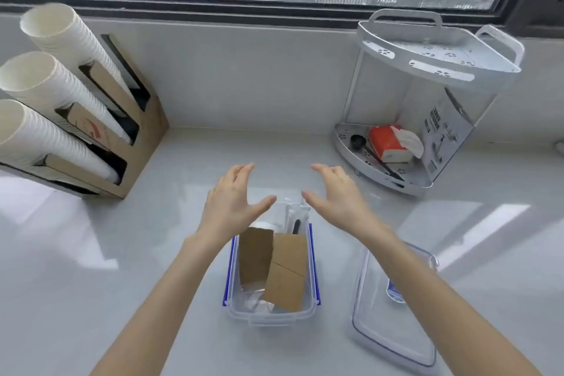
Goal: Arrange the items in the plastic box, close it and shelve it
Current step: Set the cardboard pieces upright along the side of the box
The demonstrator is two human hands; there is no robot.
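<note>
A clear plastic box (241, 311) with blue side clips sits open on the counter in front of me. Inside lie two brown cardboard sleeves (287, 272) and, at the far end, wrapped cutlery with a black handle (295, 221). Its clear lid (375, 327) rests flat on the counter to the right of the box. My left hand (232, 201) hovers over the box's far left corner, fingers spread, holding nothing. Over the far right corner my right hand (338, 195) is likewise spread and empty.
A cardboard dispenser (137, 143) with three stacks of white paper cups stands at the left. A white two-tier corner shelf (439, 70) stands at the back right; its lower tier holds an orange tissue pack (387, 143), a black scoop and a printed card. A window runs behind.
</note>
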